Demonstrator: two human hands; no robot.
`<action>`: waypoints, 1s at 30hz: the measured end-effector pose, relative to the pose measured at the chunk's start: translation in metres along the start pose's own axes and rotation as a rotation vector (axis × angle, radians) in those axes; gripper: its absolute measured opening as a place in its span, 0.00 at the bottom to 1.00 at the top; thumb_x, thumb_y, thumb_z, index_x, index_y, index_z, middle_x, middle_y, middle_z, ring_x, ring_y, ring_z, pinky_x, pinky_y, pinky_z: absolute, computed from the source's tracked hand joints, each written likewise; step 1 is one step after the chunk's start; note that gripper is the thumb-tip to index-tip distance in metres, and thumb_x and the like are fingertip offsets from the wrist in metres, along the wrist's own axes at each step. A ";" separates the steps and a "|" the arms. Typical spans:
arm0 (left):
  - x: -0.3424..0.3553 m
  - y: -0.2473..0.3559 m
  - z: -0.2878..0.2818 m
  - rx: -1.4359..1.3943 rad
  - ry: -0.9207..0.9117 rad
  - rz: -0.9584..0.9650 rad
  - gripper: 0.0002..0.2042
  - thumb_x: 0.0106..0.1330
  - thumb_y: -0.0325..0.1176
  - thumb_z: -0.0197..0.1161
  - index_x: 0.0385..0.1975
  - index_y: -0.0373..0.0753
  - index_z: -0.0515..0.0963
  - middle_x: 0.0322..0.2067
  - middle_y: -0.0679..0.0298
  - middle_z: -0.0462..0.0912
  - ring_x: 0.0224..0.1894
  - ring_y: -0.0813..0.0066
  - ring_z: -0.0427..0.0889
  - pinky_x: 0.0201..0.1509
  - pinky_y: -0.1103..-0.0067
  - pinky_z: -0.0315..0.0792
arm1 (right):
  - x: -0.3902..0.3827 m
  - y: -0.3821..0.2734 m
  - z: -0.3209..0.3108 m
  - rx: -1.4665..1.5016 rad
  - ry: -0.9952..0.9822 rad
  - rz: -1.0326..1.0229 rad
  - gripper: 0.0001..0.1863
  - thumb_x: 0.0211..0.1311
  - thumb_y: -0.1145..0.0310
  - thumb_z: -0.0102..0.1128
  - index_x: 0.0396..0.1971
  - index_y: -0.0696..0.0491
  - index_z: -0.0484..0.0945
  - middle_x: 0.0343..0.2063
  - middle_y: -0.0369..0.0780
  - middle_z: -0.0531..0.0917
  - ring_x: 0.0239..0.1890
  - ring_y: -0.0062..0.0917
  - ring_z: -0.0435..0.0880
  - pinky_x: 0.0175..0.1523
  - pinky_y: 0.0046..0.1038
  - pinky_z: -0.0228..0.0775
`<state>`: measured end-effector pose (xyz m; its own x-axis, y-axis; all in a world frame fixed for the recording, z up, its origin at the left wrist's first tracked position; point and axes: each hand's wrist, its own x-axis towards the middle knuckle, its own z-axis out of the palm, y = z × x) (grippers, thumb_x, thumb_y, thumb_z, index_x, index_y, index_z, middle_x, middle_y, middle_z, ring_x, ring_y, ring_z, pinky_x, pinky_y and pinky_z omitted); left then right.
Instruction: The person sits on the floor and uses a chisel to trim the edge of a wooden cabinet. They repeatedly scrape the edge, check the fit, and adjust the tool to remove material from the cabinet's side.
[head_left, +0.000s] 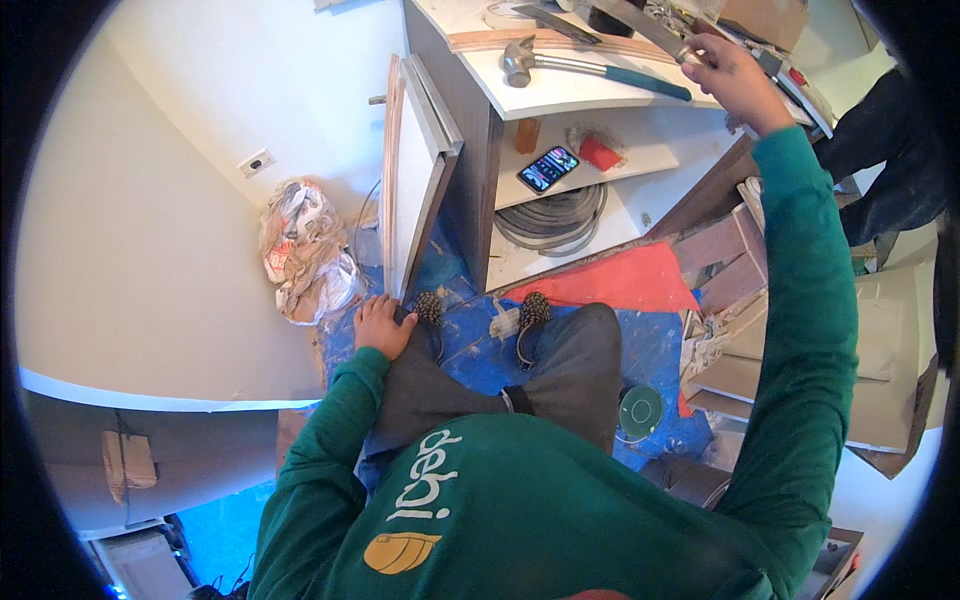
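Observation:
My right hand (pixel 737 82) reaches over the white worktop (pixel 535 98), its fingers closed around the near end of a long, flat metal blade (pixel 648 28). The blade points up and left; its exact kind is unclear. Below it on the worktop lies a claw hammer (pixel 570 66) with a metal head and teal grip. Long thin wooden strips (pixel 480 40) rest behind the hammer, and a dark flat tool (pixel 556 24) lies across them. My left hand (pixel 383 327) lies on my left knee with its fingers extended, holding nothing, close to the foot of the leaning panels (pixel 415 170).
Under the worktop, a shelf bears a phone (pixel 549 169) and a red piece (pixel 600 153); a grey coil (pixel 560 220) lies below. A crumpled plastic bag (pixel 308 255), red sheet (pixel 615 278) and green round container (pixel 641 411) surround my feet. Another person's dark-clothed legs (pixel 885 150) stand right.

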<state>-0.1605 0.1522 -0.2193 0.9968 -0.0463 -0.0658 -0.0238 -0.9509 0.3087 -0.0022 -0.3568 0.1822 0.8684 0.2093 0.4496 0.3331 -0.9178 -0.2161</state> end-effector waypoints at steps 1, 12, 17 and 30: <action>0.001 -0.001 0.000 -0.013 0.011 0.002 0.29 0.66 0.57 0.60 0.57 0.39 0.78 0.65 0.54 0.72 0.73 0.50 0.60 0.75 0.56 0.50 | 0.017 0.004 0.005 -0.046 -0.035 0.019 0.22 0.64 0.59 0.65 0.51 0.60 0.80 0.41 0.50 0.85 0.43 0.37 0.84 0.52 0.35 0.74; 0.003 -0.017 -0.010 -0.035 -0.018 -0.069 0.28 0.65 0.54 0.60 0.57 0.39 0.78 0.64 0.56 0.73 0.72 0.54 0.62 0.76 0.56 0.49 | 0.085 0.011 0.057 -0.227 -0.159 0.014 0.19 0.65 0.58 0.61 0.45 0.59 0.84 0.38 0.54 0.86 0.41 0.47 0.85 0.51 0.41 0.75; 0.004 -0.022 -0.004 -0.032 0.017 -0.051 0.27 0.64 0.53 0.61 0.56 0.39 0.79 0.64 0.55 0.74 0.71 0.54 0.63 0.75 0.57 0.50 | 0.101 0.001 0.057 -0.243 -0.256 0.046 0.19 0.64 0.57 0.61 0.41 0.59 0.85 0.37 0.54 0.86 0.39 0.47 0.86 0.50 0.42 0.76; 0.005 -0.016 -0.010 -0.044 -0.005 -0.059 0.26 0.63 0.52 0.62 0.55 0.41 0.80 0.64 0.55 0.74 0.71 0.55 0.63 0.76 0.57 0.49 | 0.123 0.015 0.045 -0.304 -0.340 0.033 0.18 0.58 0.56 0.68 0.38 0.57 0.86 0.37 0.48 0.87 0.41 0.38 0.85 0.50 0.39 0.75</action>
<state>-0.1547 0.1698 -0.2153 0.9959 0.0076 -0.0897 0.0383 -0.9374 0.3460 0.1261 -0.3295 0.1950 0.9648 0.2308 0.1258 0.2246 -0.9725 0.0611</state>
